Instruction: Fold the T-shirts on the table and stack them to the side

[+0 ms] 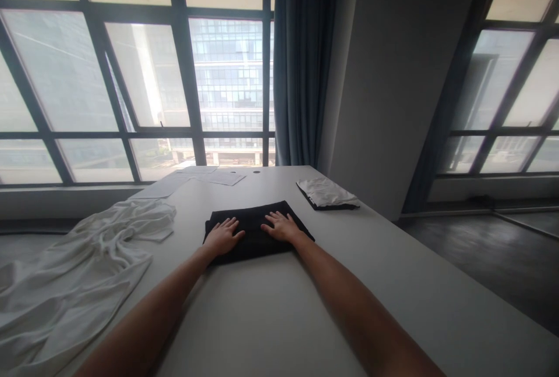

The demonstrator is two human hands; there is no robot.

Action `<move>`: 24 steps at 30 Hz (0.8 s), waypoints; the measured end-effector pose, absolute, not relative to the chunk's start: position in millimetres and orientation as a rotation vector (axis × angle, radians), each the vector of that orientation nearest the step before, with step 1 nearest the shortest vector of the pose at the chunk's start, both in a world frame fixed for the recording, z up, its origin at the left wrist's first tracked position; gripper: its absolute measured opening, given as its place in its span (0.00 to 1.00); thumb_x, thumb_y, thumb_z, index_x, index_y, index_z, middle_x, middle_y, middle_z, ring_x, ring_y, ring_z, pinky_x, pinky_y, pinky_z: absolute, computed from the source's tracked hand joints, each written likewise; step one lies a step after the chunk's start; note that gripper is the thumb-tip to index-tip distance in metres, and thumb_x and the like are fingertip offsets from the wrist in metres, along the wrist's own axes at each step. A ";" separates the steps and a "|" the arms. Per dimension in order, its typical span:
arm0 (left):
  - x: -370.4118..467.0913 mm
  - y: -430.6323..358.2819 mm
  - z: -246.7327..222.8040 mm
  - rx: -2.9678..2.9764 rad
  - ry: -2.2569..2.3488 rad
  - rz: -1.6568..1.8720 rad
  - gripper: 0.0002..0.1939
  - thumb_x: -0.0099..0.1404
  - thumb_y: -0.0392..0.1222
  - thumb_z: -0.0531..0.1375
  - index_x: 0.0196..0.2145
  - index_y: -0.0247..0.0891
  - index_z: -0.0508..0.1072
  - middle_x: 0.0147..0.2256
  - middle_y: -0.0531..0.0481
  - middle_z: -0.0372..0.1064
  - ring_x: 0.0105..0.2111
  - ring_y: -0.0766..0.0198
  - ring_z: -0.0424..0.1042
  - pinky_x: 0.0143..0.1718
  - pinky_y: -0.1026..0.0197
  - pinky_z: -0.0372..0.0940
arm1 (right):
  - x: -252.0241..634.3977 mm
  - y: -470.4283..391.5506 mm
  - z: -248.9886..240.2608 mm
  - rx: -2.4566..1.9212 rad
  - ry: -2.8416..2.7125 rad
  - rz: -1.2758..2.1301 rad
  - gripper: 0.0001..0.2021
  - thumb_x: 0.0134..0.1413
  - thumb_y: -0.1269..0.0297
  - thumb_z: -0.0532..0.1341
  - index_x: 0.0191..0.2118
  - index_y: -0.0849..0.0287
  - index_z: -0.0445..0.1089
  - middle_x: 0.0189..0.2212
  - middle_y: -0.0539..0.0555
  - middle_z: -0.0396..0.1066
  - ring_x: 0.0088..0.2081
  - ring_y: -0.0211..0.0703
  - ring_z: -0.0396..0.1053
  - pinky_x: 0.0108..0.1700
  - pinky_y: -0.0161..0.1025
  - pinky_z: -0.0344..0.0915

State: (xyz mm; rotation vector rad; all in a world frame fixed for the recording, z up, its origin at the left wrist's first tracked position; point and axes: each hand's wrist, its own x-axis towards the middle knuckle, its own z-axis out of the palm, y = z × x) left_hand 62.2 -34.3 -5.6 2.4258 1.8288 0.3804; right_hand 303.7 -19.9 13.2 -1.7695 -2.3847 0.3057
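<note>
A black folded cloth (255, 238) lies flat on the white table (257, 307), in front of me. My left hand (223, 236) rests on its left part, palm down with the fingers spread. On the right part of the same cloth lies my right hand (282, 227), also flat with fingers apart. Neither hand grips anything. The parts of the cloth under both palms are hidden.
Crumpled white fabric (109, 249) spreads along the table's left side. At the back right sits a folded white cloth (327, 191) on something black. Thin white sheets (218, 177) lie at the far left. A blue curtain (301, 63) hangs behind the table.
</note>
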 end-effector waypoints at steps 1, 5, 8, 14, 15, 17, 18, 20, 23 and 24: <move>50.6 -30.5 -6.5 2.395 1.874 0.377 0.35 0.69 0.61 0.48 0.65 0.39 0.62 0.68 0.43 0.48 0.69 0.51 0.45 0.67 0.46 0.43 | 311.8 -16.9 12.4 -1.810 -2.351 0.302 0.35 0.64 0.39 0.44 0.70 0.52 0.51 0.71 0.53 0.41 0.71 0.49 0.37 0.69 0.56 0.31; 16.0 -22.4 -8.6 2.244 2.041 0.405 0.38 0.68 0.65 0.46 0.67 0.39 0.59 0.69 0.43 0.43 0.69 0.48 0.43 0.65 0.43 0.47 | 340.1 -6.6 8.8 -1.976 -2.203 0.316 0.39 0.62 0.35 0.43 0.71 0.53 0.48 0.72 0.54 0.39 0.71 0.51 0.37 0.68 0.59 0.32; 9.6 -25.4 -5.9 2.180 2.079 0.415 0.38 0.68 0.64 0.46 0.68 0.40 0.57 0.70 0.44 0.41 0.69 0.46 0.44 0.64 0.41 0.49 | 351.8 -5.5 4.1 -2.011 -2.115 0.341 0.39 0.62 0.35 0.42 0.71 0.54 0.48 0.72 0.55 0.39 0.71 0.51 0.40 0.68 0.58 0.36; 42.8 -49.1 4.5 2.327 2.120 0.511 0.33 0.72 0.57 0.44 0.67 0.38 0.58 0.70 0.43 0.43 0.69 0.46 0.42 0.66 0.40 0.40 | 342.2 -17.3 5.6 -1.854 -2.023 -0.040 0.31 0.68 0.49 0.43 0.68 0.62 0.56 0.69 0.61 0.49 0.69 0.50 0.44 0.68 0.55 0.32; 52.9 -54.5 4.0 2.405 2.056 0.544 0.32 0.72 0.57 0.44 0.67 0.40 0.59 0.69 0.44 0.45 0.69 0.47 0.42 0.66 0.40 0.40 | 338.1 -18.8 6.6 -1.801 -2.043 -0.088 0.30 0.68 0.50 0.43 0.68 0.61 0.56 0.69 0.60 0.50 0.70 0.49 0.43 0.68 0.54 0.30; 72.2 -64.5 1.0 2.525 1.872 0.518 0.31 0.72 0.59 0.44 0.66 0.45 0.61 0.69 0.47 0.48 0.69 0.48 0.43 0.66 0.40 0.40 | 331.0 -20.3 7.3 -1.757 -2.134 -0.039 0.30 0.68 0.48 0.44 0.68 0.57 0.56 0.69 0.58 0.49 0.70 0.48 0.42 0.68 0.54 0.31; 79.8 -68.9 -0.6 2.547 1.803 0.471 0.31 0.71 0.60 0.44 0.65 0.46 0.62 0.68 0.48 0.49 0.69 0.48 0.43 0.66 0.39 0.40 | 328.6 -20.5 6.9 -1.775 -2.179 0.040 0.30 0.67 0.46 0.44 0.68 0.55 0.56 0.70 0.56 0.48 0.70 0.49 0.42 0.68 0.55 0.33; 87.5 -75.6 -2.8 2.556 1.730 0.382 0.30 0.72 0.60 0.44 0.65 0.48 0.62 0.68 0.49 0.50 0.69 0.48 0.43 0.66 0.39 0.41 | 326.8 -20.7 5.2 -1.829 -2.222 0.187 0.32 0.65 0.43 0.45 0.68 0.54 0.56 0.70 0.55 0.47 0.70 0.49 0.42 0.68 0.55 0.36; 81.4 -81.6 -1.6 2.558 1.710 0.333 0.32 0.72 0.61 0.42 0.66 0.46 0.60 0.69 0.49 0.48 0.69 0.50 0.43 0.66 0.40 0.41 | 330.5 -21.4 2.0 -1.858 -2.135 0.187 0.33 0.66 0.43 0.44 0.68 0.56 0.55 0.70 0.56 0.46 0.70 0.49 0.43 0.68 0.55 0.39; 76.9 -83.0 -0.5 2.553 1.731 0.334 0.33 0.72 0.61 0.41 0.67 0.44 0.59 0.69 0.48 0.46 0.70 0.51 0.42 0.66 0.42 0.41 | 332.4 -22.0 1.0 -1.857 -2.069 0.138 0.33 0.67 0.45 0.42 0.68 0.59 0.55 0.70 0.58 0.46 0.70 0.49 0.43 0.68 0.54 0.39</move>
